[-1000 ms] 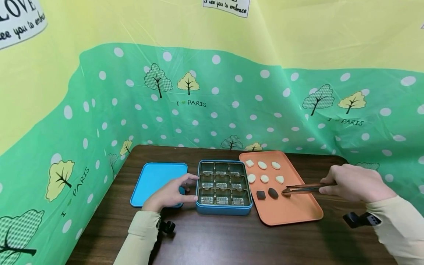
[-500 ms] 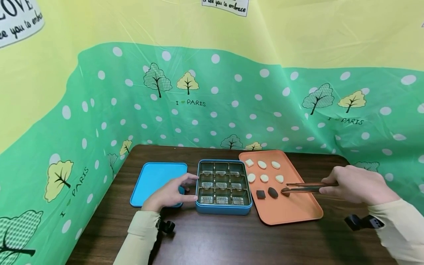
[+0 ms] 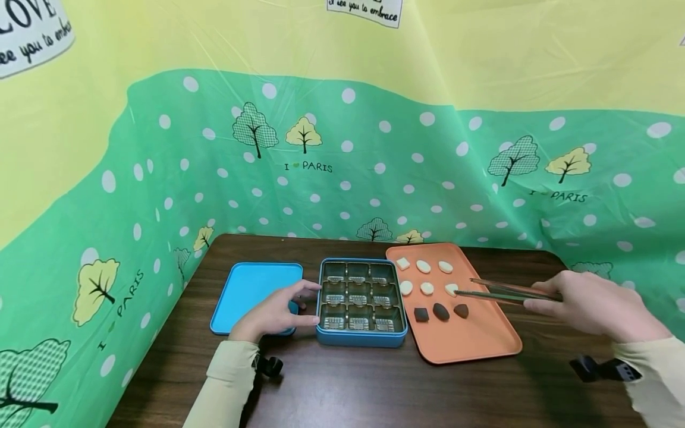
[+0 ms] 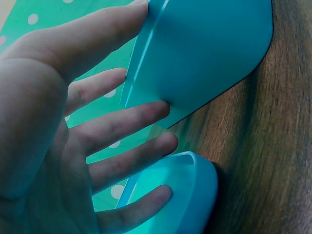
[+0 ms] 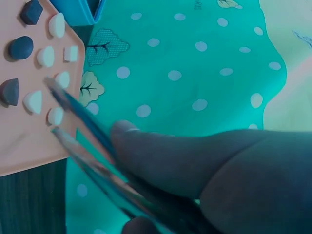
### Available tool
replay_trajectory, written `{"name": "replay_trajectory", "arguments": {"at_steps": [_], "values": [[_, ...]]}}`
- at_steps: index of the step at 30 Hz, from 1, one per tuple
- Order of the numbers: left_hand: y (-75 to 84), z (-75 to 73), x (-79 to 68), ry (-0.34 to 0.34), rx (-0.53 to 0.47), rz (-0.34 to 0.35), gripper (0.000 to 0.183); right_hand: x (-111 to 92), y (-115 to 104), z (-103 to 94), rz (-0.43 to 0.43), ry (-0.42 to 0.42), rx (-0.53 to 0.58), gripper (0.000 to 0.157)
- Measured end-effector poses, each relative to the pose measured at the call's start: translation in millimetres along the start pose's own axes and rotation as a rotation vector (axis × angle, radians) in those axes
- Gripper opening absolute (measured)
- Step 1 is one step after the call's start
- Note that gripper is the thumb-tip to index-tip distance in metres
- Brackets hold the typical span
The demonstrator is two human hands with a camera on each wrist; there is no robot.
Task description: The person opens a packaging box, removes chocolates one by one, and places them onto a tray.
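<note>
My left hand (image 3: 273, 315) rests its thumb and fingertips against the left side of a blue tin (image 3: 361, 339). Its fingers look extended in the left wrist view, beside the tin's wall (image 4: 209, 53). A clear insert with several square compartments (image 3: 359, 293) fills the tin. In my right hand (image 3: 594, 300) I grip metal tongs (image 3: 489, 296), their arms spread apart with nothing between them. One tong tip overlaps a white chocolate (image 3: 449, 288) in the head view. Three dark chocolates, a square (image 3: 421, 314), an oval (image 3: 441, 311) and a rounded triangle (image 3: 461, 311), lie in the row nearer me.
An orange tray (image 3: 471, 346) bears the chocolates, with several white ones in two rows behind the dark. It stands against the tin's right side. Left of the tin lies a blue lid (image 3: 251, 291), partly behind my left hand. A patterned curtain (image 3: 321, 178) hangs behind the table.
The tongs have moved from the dark rounded-triangle chocolate back and right, and their arms have spread. That chocolate stays on the tray. My left hand has not moved.
</note>
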State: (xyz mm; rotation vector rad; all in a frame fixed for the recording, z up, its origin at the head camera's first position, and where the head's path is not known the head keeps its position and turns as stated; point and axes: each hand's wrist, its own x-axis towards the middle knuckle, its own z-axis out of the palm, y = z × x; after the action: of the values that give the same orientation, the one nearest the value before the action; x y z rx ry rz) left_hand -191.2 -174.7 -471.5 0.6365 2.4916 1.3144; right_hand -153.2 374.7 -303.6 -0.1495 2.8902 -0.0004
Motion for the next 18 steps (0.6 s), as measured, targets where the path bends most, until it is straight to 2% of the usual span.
{"name": "replay_trajectory", "arguments": {"at_steps": [6,9,12,15,18], "values": [[-1.8,-0.1,0.4,-0.005,0.006,0.005,0.068,2,10,16.7,0.035,0.025,0.121,0.096],[-1.8,-0.1,0.5,-0.008,0.008,0.004,0.069,5,18,27.2,0.038,0.069,0.164,0.093],[-1.5,-0.2,0.6,-0.009,0.011,0.001,0.069,11,30,40.3,0.000,0.138,0.193,0.086],[-0.8,-0.7,1.0,-0.008,0.017,0.005,0.069,16,42,55.3,-0.009,0.173,0.230,0.083],[-0.2,-1.0,1.7,-0.009,0.021,0.007,0.069,18,50,70.9,0.019,0.173,0.277,0.082]]}}
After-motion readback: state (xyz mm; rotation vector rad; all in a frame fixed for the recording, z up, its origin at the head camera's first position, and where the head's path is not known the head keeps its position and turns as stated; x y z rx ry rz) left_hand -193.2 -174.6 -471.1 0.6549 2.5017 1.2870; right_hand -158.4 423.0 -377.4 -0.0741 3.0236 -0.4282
